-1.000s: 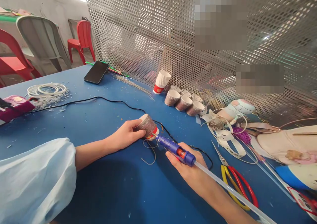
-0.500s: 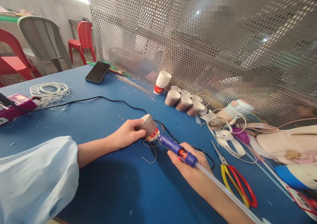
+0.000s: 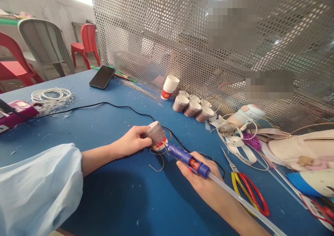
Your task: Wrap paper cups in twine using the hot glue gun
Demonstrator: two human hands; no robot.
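Note:
My left hand [image 3: 137, 138] grips a paper cup [image 3: 156, 133] by its open end, tilted over the table. Grey-brown cord is wound round most of the cup, and a red and white band shows at its base. A loose tail of cord [image 3: 159, 167] hangs from it onto the table. In my right hand [image 3: 200, 173] is a blue glue gun [image 3: 184, 155], its nozzle at the uncovered band beside the last turns of cord. A long translucent glue stick [image 3: 240, 201] sticks out of the gun's back.
Several cord-covered cups [image 3: 193, 108] stand by the perforated metal screen [image 3: 146, 30], beside a stack of paper cups [image 3: 170, 87]. Scissors [image 3: 245, 187] lie right of my right hand, near ribbon [image 3: 238, 142]. A black cable [image 3: 114, 104] crosses the table; a phone [image 3: 102, 77] lies farther back.
The glue gun's nozzle has shifted slightly along the cup's lower band, toward the left. My left hand keeps its hold, and the view has moved a little.

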